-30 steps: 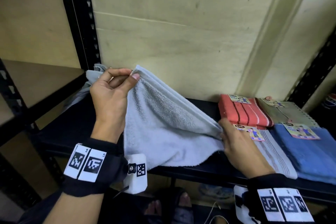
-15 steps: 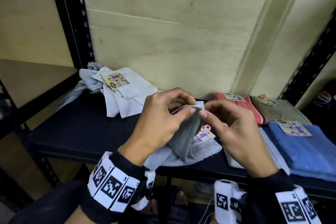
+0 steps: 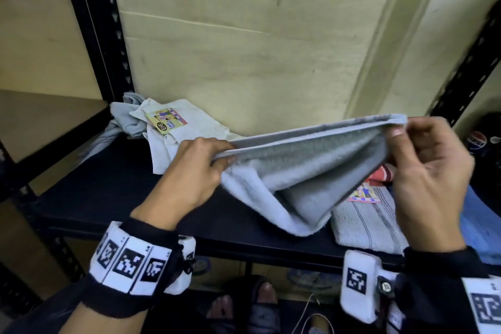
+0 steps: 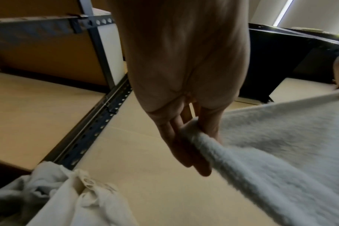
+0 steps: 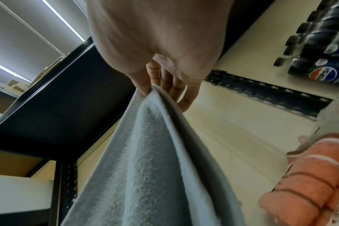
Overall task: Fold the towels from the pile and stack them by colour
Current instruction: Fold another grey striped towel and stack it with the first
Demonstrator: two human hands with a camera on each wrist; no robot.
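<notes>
1. Head view: a light grey towel (image 3: 301, 176) is held stretched above the black shelf (image 3: 113, 195), doubled over, with its fold hanging down toward the shelf's front edge.
2. The towel's left end is pinched by the left hand (image 3: 189, 179), thumb on one side and curled fingers (image 4: 186, 152) on the other, as is seen from the left wrist.
3. The towel's right end is gripped by the right hand (image 3: 431, 176), both top edges being pressed together between thumb and fingertips (image 5: 172, 85); this end is held higher above the shelf than the left end.
4. An unfolded pile (image 3: 165, 130) of pale towels, with a printed label on top, is seen at the shelf's back left, behind the left hand.
5. Folded towels are stacked on the shelf's right part: a grey striped one (image 3: 371, 225) below the right hand, an orange striped one (image 5: 308, 180) behind it, and a blue one (image 3: 482, 225) at the far right.
</notes>
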